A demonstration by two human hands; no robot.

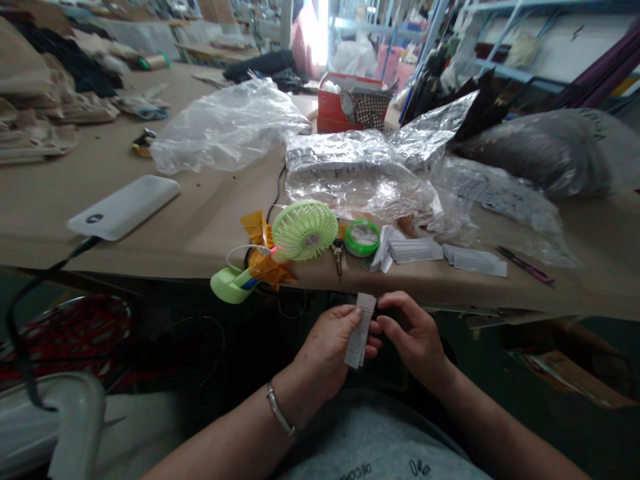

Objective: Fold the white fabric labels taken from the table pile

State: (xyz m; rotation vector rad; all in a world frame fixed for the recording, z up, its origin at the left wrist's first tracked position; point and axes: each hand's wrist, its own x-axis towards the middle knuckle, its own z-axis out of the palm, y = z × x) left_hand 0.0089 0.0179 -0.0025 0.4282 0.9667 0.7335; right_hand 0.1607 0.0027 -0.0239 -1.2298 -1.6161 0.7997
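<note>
A narrow wad of white printed labels (360,331) is held over my lap, gripped by my left hand (327,340) with the thumb on top. Just to its right is my right hand (416,337), fingers bent, a gap showing between thumb and forefinger, and nothing visible between them. On the table edge beyond my hands lie a fanned stack of labels (416,250) and a second stack (475,260). Some crumpled white slips (385,248) lean beside the first stack. A round green tub (362,238) with pale contents stands to their left.
A green fan (305,230) is taped at the table edge. Nearby lie a small screwdriver-like tool (339,259) and purple-handled snips (527,265). Clear plastic bags (350,173) cover the middle. A white power bank (125,207) with a cable lies left; a red box (330,110) stands behind.
</note>
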